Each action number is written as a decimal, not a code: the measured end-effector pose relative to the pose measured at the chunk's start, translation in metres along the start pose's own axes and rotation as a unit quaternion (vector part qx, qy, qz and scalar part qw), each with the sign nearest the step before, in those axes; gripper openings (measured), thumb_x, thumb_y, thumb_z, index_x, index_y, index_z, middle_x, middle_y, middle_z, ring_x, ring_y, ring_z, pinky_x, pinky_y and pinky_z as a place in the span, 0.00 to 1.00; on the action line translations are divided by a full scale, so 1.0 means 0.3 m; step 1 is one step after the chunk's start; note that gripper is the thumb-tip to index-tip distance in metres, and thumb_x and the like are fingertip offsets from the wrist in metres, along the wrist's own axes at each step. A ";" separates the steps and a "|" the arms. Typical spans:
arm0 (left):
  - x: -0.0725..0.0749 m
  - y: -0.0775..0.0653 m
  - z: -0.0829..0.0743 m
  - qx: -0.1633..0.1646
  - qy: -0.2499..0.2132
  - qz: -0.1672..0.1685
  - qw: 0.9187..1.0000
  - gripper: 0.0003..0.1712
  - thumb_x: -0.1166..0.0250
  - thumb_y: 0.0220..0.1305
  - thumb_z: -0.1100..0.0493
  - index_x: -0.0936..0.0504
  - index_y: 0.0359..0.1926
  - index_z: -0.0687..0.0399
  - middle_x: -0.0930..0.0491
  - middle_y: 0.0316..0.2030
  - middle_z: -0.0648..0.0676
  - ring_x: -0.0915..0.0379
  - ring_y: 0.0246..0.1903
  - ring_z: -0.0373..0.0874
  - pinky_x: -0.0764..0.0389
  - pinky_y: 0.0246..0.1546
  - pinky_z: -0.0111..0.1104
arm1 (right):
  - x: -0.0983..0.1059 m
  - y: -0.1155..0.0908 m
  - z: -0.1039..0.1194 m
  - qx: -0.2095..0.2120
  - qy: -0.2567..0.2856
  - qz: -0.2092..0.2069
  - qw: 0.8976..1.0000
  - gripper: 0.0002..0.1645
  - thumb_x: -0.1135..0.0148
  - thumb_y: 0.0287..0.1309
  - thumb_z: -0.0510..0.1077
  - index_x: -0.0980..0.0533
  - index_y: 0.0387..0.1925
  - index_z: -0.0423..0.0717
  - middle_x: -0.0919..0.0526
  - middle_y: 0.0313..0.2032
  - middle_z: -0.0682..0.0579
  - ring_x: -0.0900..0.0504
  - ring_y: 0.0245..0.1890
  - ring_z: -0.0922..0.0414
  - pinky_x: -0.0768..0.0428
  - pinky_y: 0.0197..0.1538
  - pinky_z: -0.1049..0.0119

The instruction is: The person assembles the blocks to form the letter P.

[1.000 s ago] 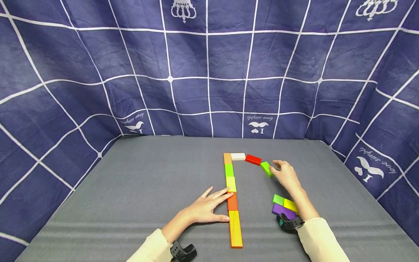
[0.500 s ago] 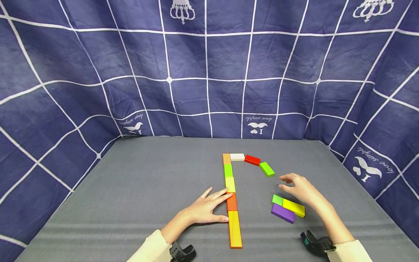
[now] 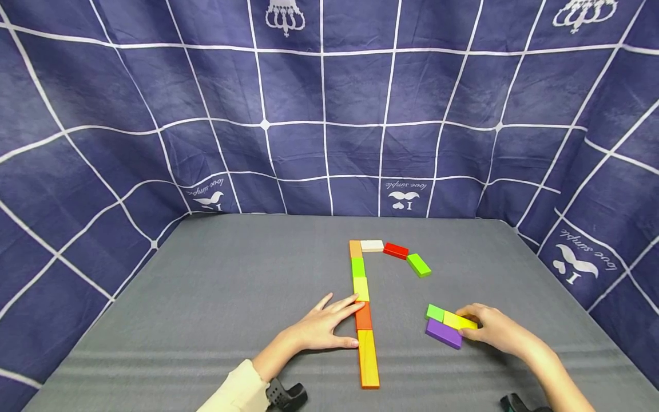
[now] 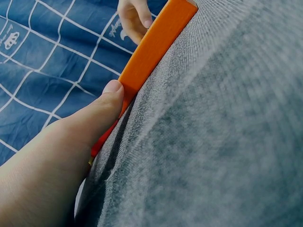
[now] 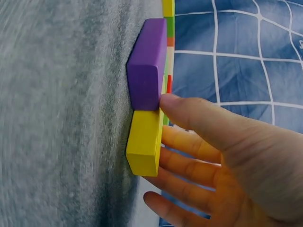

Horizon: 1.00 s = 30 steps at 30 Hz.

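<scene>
In the head view a column of blocks runs toward me: an orange-tan block [image 3: 356, 249], a green block [image 3: 357, 267], a pale yellow block [image 3: 361, 289], a red-orange block [image 3: 363, 316] and a long yellow-orange block [image 3: 368, 360]. My left hand [image 3: 319, 327] rests on it with fingers spread, fingertips on the pale yellow and red-orange blocks, thumb against the long one's left side. At the right, my right hand [image 3: 491, 327] pinches a yellow block [image 3: 453, 320] between thumb and fingers. A purple block [image 3: 444, 334] and a small green block [image 3: 435, 312] touch or lie close to it.
From the column's far end a white block [image 3: 372, 246], a red block [image 3: 396, 250] and a bright green block [image 3: 419, 265] curve off to the right. Grey cloth [image 3: 231, 274] covers the table. A blue checked curtain [image 3: 355, 149] hangs behind and at both sides.
My right hand has come away from the bright green block at the curve, moved right and toward me, and come down onto the yellow block. My left hand stays in place.
</scene>
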State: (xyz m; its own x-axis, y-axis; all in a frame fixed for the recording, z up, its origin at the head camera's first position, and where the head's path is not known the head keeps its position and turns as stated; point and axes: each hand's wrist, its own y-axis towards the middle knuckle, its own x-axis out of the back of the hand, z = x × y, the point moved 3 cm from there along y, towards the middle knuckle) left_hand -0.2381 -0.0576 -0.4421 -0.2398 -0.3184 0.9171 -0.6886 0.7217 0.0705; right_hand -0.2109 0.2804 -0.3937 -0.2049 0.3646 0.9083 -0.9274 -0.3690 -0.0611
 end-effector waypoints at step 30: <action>0.003 -0.005 -0.001 0.001 -0.005 0.000 1.000 0.43 0.45 0.55 0.32 0.49 0.69 0.32 0.52 0.70 0.40 0.53 0.69 0.36 0.58 0.69 0.49 | -0.016 0.172 0.018 -0.071 -0.031 -0.129 0.989 0.16 0.38 0.49 0.43 0.22 0.33 0.30 0.23 0.24 0.49 0.30 0.24 0.58 0.33 0.25 0.67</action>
State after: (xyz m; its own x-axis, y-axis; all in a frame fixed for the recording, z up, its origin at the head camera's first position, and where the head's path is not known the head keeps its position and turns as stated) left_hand -0.2369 -0.0588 -0.4413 -0.2458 -0.3247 0.9133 -0.6897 0.7207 0.0706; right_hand -0.2560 0.2552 -0.3989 0.0597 0.3768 0.9244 -0.9818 -0.1451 0.1226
